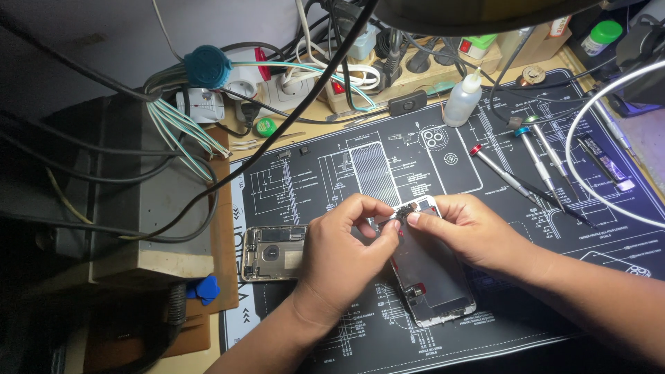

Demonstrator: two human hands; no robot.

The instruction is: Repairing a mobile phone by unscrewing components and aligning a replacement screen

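An opened phone screen assembly (428, 277) lies face down on a black work mat (526, 298) printed with white line drawings. My left hand (343, 260) and my right hand (471, 232) meet at its top end, fingertips pinching a small dark part (404, 211) there. My right hand also rests over the assembly's upper right edge. To the left lies the phone's open rear housing (271, 253), half hidden behind my left hand.
Several screwdrivers (526, 149) and a white squeeze bottle (462, 100) lie on the mat's far right. Power strips and tangled cables (325, 76) crowd the back. A grey box (131, 201) stands at left, with blue picks (204, 289) near it. A white cable (578, 173) curves at right.
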